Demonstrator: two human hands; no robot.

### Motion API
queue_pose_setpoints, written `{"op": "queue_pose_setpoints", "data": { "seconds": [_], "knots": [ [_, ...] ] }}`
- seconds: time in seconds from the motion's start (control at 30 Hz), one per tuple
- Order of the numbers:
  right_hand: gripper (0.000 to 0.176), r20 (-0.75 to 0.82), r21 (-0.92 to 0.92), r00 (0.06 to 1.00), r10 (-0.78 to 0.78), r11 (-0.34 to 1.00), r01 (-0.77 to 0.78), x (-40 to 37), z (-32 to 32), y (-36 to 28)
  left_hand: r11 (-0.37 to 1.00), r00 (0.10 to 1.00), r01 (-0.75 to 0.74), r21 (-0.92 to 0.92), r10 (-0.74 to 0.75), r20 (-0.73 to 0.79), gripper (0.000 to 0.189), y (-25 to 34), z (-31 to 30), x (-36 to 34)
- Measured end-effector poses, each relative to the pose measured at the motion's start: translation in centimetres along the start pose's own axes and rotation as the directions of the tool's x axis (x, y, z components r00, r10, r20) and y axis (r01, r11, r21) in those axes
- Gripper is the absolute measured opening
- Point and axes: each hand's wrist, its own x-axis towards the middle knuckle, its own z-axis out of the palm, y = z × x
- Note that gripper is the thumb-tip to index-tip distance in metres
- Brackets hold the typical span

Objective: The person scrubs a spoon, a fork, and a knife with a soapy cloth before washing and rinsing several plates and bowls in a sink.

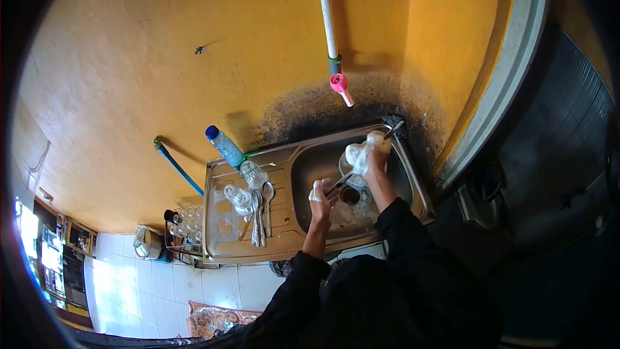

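My left hand [319, 201], spotted with suds, is closed round one end of a slim dark utensil [338, 183] over the steel sink basin [309, 167]. What kind of utensil it is cannot be made out. My right hand [374, 163] is bent over a thick white clump of foam [356, 153]; its fingers are closed and hidden by the lather, and so is anything inside them. Below it, a pale bowl [345, 164] with suds sits in the basin, partly covered. Foamy water lies around the drain [350, 195].
On the drainboard [223, 236] are two glass mugs [253, 174], several spoons [268, 200] and a blue-capped bottle [225, 147]. A pink-handled tap [340, 84] hangs above the basin. A rack of glasses [187, 223] stands left; a dark scourer [393, 123] sits at the back right corner.
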Motion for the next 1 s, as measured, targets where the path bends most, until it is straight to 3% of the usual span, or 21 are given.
{"op": "queue_pose_setpoints", "data": {
  "seconds": [0.07, 0.17, 0.23, 0.27, 0.3, 0.33, 0.4, 0.47, 0.5, 0.53, 0.57, 0.6, 0.7, 0.77, 0.8, 0.83, 0.87, 0.9, 0.93, 0.97, 1.0],
  "knots": [
    [0.006, -0.066, -0.369, 0.961, -0.269, 0.901, 0.227, -1.0, 0.1, 1.0, 0.976, 0.992, 0.013, -0.216, -0.040, -0.122, 0.042, 0.5, 1.0, 0.1],
    [0.026, 0.018, -0.667, 0.952, -0.305, 0.705, 0.239, -2.5, -1.2, 4.0, 0.984, 0.988, -0.154, -0.085, 0.155, 0.009, 0.040, -2.0, 0.3, 2.7],
    [0.036, -0.065, -0.622, 0.983, -0.174, 0.777, 0.096, -2.8, -1.8, 4.6, 0.963, 0.963, -0.269, 0.021, 0.269, 0.003, 0.026, -2.7, 0.1, 3.2],
    [0.035, -0.040, -0.573, 0.972, -0.230, 0.802, 0.166, -1.1, -3.3, 6.7, 0.747, 0.883, -0.453, 0.487, 0.451, 0.131, 0.022, -2.9, -0.1, 2.9],
    [0.034, -0.023, -0.525, 0.959, -0.281, 0.820, 0.228, -0.6, -4.4, 8.0, 0.303, 0.787, -0.531, 0.792, 0.522, 0.328, 0.018, -3.4, -0.5, 2.2],
    [0.034, -0.025, -0.526, 0.959, -0.281, 0.820, 0.226, -1.2, -3.9, 7.0, 0.130, 0.675, -0.596, 0.793, 0.615, 0.407, 0.017, -2.7, -0.3, 0.8],
    [0.029, 0.153, -0.649, 0.948, -0.279, 0.695, 0.309, -2.8, -1.7, 3.4, 0.166, 0.656, -0.647, 0.744, 0.619, 0.433, 0.014, -2.5, -0.8, 0.4],
    [0.024, 0.153, -0.684, 0.938, -0.310, 0.652, 0.327, 0.0, -3.6, 4.5, 0.198, 0.639, -0.690, 0.696, 0.619, 0.458, 0.011, -1.9, -1.5, -0.1],
    [0.020, 0.159, -0.717, 0.927, -0.340, 0.606, 0.345, 1.3, -4.1, 5.0, 0.227, 0.770, -0.583, 0.780, 0.462, 0.441, 0.011, -1.5, -1.8, -0.4],
    [0.016, 0.210, -0.661, 0.799, -0.564, 0.521, 0.541, 0.0, -2.2, 1.9, 0.232, 0.873, -0.462, 0.856, 0.289, 0.393, 0.013, -1.2, -2.2, -0.8],
    [0.015, -0.017, -0.458, 0.975, -0.224, 0.868, 0.191, -1.1, -0.3, -1.1, 0.231, 0.874, -0.459, 0.858, 0.289, 0.390, 0.013, -1.0, -2.7, -1.1],
    [0.014, 0.049, -0.693, 0.869, -0.492, 0.610, 0.384, 1.8, -2.0, 0.2, 0.239, 0.839, -0.519, 0.821, 0.328, 0.435, 0.014, -0.9, -3.2, -1.4],
    [0.010, -0.071, -0.763, 0.801, -0.594, 0.550, 0.340, 6.9, -4.3, 0.1, 0.213, 0.781, -0.593, 0.776, 0.384, 0.492, 0.016, -1.2, -4.7, -2.2],
    [0.014, -0.023, -0.574, 0.950, -0.313, 0.782, 0.244, 12.9, -8.9, 3.2, 0.178, 0.765, -0.606, 0.775, 0.399, 0.506, 0.017, -1.5, -5.7, -1.7],
    [0.016, -0.088, -0.574, 0.986, -0.140, 0.816, 0.065, 2.8, -0.6, -4.9, 0.161, 0.776, -0.575, 0.802, 0.417, 0.472, 0.017, -2.6, -6.3, -0.8],
    [0.016, 0.346, -0.639, 0.757, -0.555, 0.451, 0.623, 4.7, -4.2, -0.5, 0.145, 0.785, -0.545, 0.826, 0.435, 0.441, 0.018, -3.4, -6.5, -0.1],
    [0.022, 0.590, -0.372, 0.568, -0.573, 0.432, 0.822, -0.7, -1.1, -2.9, 0.176, 0.772, -0.554, 0.814, 0.476, 0.423, 0.019, -3.6, -6.1, 0.4],
    [0.029, 0.774, -0.351, 0.558, -0.299, 0.530, 0.772, -0.3, -2.4, -0.3, 0.174, 0.769, -0.559, 0.810, 0.473, 0.429, 0.019, -3.2, -5.2, 0.6],
    [0.031, 0.903, -0.262, 0.346, -0.255, 0.311, 0.913, -2.1, -2.6, 1.1, 0.217, 0.781, -0.553, 0.804, 0.471, 0.410, 0.017, -2.3, -4.2, 0.5],
    [0.021, 0.920, -0.266, 0.389, -0.051, 0.648, 0.714, -3.9, -1.9, 1.0, 0.260, 0.793, -0.544, 0.798, 0.470, 0.388, 0.015, -1.1, -3.4, 0.4],
    [0.015, 0.999, -0.034, 0.032, 0.041, 0.038, 0.999, -6.9, 1.2, -3.8, 0.293, 0.754, -0.620, 0.728, 0.479, 0.449, 0.010, 0.7, -2.5, -0.3]
  ]
}}
